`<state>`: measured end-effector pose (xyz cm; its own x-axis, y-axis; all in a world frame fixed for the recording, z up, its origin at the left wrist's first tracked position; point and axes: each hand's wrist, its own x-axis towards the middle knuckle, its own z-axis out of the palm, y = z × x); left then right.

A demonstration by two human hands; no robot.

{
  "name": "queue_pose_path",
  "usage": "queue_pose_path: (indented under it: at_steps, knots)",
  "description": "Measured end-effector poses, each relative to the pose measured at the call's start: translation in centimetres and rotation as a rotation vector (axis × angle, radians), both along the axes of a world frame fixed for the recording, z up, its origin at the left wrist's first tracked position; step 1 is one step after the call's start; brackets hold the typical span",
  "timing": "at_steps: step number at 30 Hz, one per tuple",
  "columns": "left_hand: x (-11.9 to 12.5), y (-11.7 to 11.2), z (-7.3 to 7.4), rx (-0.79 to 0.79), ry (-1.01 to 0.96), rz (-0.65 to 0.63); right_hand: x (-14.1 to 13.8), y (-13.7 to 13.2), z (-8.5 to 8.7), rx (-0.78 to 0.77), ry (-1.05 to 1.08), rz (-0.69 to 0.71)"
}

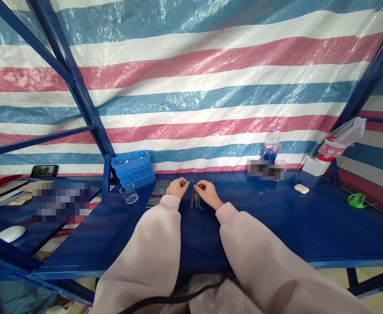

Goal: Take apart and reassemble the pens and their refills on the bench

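Left hand (177, 188) and right hand (206, 194) sit at center with fingers pinched, any hold too small to tell, just beside thin red and gray sticks (195, 199) lying between them on the blue surface (276, 226).

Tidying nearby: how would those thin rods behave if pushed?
The thin rods look light and fairly stiff, since they lie straight. Being slim, they may roll on the blue tabletop, and could be fiddly for fingers to pinch.
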<state>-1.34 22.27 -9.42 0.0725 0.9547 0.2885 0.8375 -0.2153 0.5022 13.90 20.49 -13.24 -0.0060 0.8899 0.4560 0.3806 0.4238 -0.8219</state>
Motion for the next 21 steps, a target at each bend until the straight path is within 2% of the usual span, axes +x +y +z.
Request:
queue_pose_path:
  at_steps: [3,6,11,21]
  knots:
    - [0.6,0.2,-0.7,-0.015,-0.136,-0.21,0.1,0.6,-0.2,-0.001,0.111,0.031]
    - [1.0,0.3,-1.2,-0.052,-0.247,-0.311,0.0,1.1,-0.5,-0.022,0.215,0.064]
    - [1.2,0.3,-1.2,-0.094,-0.323,-0.354,-0.1,1.2,-0.5,-0.043,0.296,0.109]
    - [0.9,0.5,-1.6,-0.1,-0.281,-0.378,0.0,0.9,-0.2,-0.025,0.23,0.108]
